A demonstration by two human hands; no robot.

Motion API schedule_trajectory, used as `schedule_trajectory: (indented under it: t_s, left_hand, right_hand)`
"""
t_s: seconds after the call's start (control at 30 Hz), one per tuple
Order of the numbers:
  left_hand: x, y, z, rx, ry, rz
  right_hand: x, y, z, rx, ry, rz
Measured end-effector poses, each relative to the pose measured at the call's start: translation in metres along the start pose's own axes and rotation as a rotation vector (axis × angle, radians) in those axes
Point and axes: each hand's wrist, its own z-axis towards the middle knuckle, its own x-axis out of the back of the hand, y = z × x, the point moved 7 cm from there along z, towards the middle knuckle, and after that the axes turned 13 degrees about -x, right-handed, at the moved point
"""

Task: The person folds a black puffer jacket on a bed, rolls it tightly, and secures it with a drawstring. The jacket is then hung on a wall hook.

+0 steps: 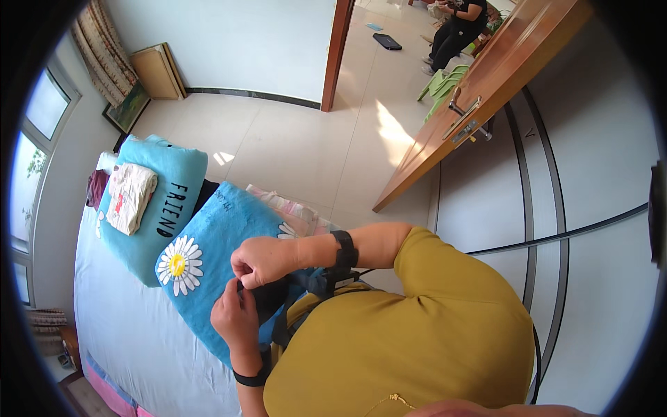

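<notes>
My right hand (266,260) reaches in from the right, its thumb and fingers pinched together over a small dark edge. Just below it, my left hand (235,315) pinches at the same dark piece, and the fingertips nearly touch. A black cloth-like item (268,299) hangs beneath the hands, partly hidden by them; its exact kind cannot be told. Under it lies a blue plush blanket or cushion (208,240) with a white daisy. Beyond is a folded turquoise plush piece (180,172) with lettering, topped by a folded cream printed cloth (133,195).
A bed with a pale blue sheet (120,313) spans the lower left. A pink patterned cloth (292,208) lies beyond the blue plush. An open wooden door (484,88) stands at the upper right, near a green plastic chair (443,83). Another person (458,31) is beyond the doorway.
</notes>
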Motion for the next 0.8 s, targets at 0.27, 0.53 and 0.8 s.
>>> schedule_trajectory:
  t_s: [0.27,0.53,0.8]
  left_hand:
    - [-0.003,0.003,0.001,-0.002,-0.009,-0.014]
    - [-0.013,0.004,-0.005,-0.056,-0.079,0.047]
    - [-0.013,0.010,0.001,-0.081,-0.071,0.000]
  right_hand:
    - [-0.005,0.009,-0.001,-0.117,-0.172,0.275]
    - [-0.007,0.016,-0.002,-0.081,-0.161,0.083]
    - [-0.012,0.026,-0.006,-0.226,-0.284,0.213]
